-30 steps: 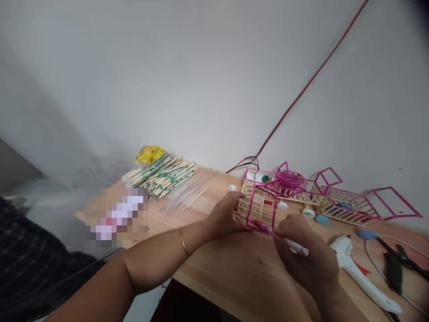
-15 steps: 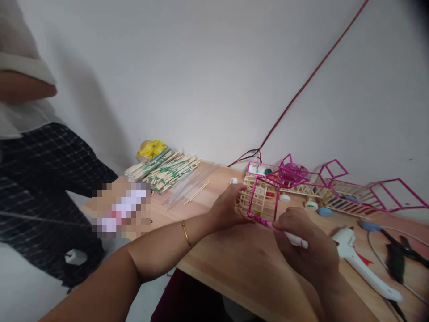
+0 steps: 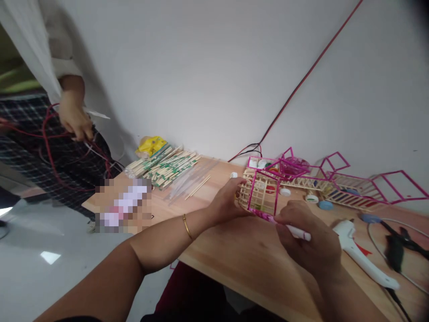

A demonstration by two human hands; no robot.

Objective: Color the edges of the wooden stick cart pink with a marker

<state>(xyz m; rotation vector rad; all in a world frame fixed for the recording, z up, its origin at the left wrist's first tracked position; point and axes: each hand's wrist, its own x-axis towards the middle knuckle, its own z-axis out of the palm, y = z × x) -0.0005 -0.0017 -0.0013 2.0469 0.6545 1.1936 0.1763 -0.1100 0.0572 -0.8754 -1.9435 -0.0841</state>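
Right hand [image 3: 308, 239]: fingers closed round a white pen-like tool [image 3: 299, 232], its tip at the pink lower edge of the stick frame [image 3: 261, 197]
Left hand [image 3: 228, 199]: part-curled, gripping the stick frame's left side
Stick frame: held between both hands over the wooden table [image 3: 231, 250], pale bars, pink edges
Glue gun [image 3: 363, 261]: white, lying right of the right hand
Wrapped sticks [image 3: 172, 169]: green printing too small to read
Yellow packet [image 3: 151, 146]: beyond them, markings unreadable

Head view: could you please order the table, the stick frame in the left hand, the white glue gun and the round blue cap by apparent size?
1. Table
2. Stick frame and white glue gun: unranked, since the gun looks longer but the frame broader
3. Round blue cap
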